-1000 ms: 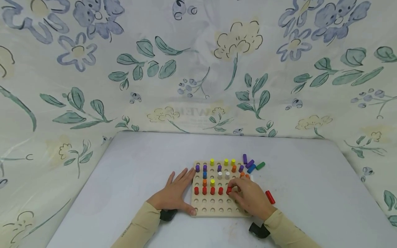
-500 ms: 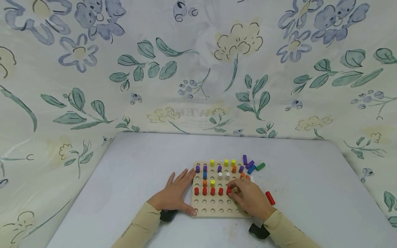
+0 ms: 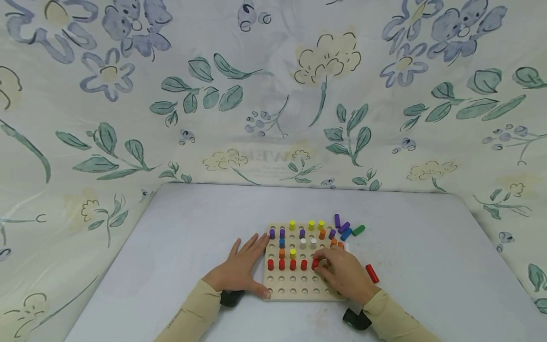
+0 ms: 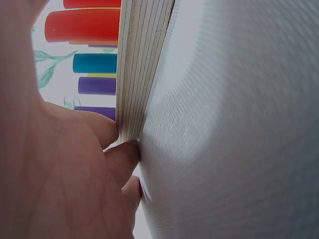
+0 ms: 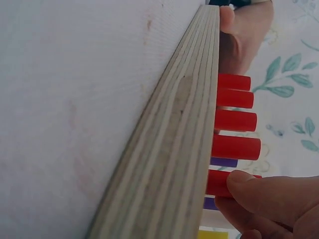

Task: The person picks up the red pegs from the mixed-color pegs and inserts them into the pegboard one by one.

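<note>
A light wooden pegboard (image 3: pixel 299 295) with rows of round holes lies on the table, coloured pegs standing in it. My right hand (image 3: pixel 344 275) pinches a red peg (image 5: pixel 218 183) between thumb and fingers; the peg stands upright at the board's surface, at the right end of a row of red pegs (image 3: pixel 292 265). My left hand (image 3: pixel 239 268) lies along the board's left side with fingers spread, its thumb at the near left corner. In the left wrist view its fingertips touch the layered edge (image 4: pixel 134 74) of the board. The right hand hides part of the board's right side.
Loose purple pegs (image 3: pixel 344 227), a blue peg (image 3: pixel 346 233) and a green peg (image 3: pixel 358 230) lie beyond the board's far right corner. A loose red peg (image 3: pixel 372 273) lies right of the right hand. A flower-patterned sheet (image 3: pixel 273 95) hangs behind the white table (image 3: pixel 205 209).
</note>
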Available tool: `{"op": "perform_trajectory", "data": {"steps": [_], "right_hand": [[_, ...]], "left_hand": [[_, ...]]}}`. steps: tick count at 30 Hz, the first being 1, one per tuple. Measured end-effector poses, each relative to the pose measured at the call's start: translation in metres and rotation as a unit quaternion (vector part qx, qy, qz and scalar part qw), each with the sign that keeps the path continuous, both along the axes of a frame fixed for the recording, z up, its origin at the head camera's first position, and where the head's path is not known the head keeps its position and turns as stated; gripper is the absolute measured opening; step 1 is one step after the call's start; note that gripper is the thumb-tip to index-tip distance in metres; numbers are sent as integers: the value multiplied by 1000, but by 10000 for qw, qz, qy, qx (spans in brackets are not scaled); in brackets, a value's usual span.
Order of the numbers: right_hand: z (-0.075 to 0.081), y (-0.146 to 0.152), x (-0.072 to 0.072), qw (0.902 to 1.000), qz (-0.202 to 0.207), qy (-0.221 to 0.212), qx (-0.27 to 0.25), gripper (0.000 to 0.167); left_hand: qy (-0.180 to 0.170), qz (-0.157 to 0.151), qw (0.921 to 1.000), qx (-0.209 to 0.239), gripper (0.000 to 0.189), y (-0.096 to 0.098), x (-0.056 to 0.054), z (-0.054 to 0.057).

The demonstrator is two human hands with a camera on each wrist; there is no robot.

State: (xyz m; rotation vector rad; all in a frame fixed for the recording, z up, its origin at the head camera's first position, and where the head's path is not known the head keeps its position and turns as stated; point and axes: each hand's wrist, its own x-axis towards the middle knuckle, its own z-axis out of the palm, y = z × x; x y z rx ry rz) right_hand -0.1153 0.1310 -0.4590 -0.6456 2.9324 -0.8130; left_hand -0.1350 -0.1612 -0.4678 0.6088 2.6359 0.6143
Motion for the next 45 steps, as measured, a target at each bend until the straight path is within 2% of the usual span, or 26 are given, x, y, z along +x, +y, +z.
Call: {"op": "perform_trajectory", "data": {"steps": [12, 17, 22, 29, 32, 38, 45], "right_hand": [[4, 5, 0, 9998, 62, 107, -176, 23], [7, 7, 0, 9996, -71, 108, -245, 21], [9, 10, 0, 9997, -201, 129, -98, 21], [12, 18, 2, 9988, -86, 468, -150, 24], [15, 22, 1, 9988, -82, 475, -129, 25], [19, 27, 0, 9990, -307, 307, -107, 24], [21, 33, -1, 9979, -437, 480, -46, 24]], "left_hand": [[13, 17, 10000, 82, 137, -1, 0, -2], [47, -5, 10000, 62, 137, -1, 0, -3], [28, 0, 10000, 52, 136, -1, -1, -2], [-8, 37, 9999, 93, 136, 0, 0, -1], [14, 34, 10000, 90, 136, 0, 0, -1], [19, 48, 10000, 79, 136, 0, 0, -2], [-23, 55, 9999, 84, 136, 0, 0, -1]]}}
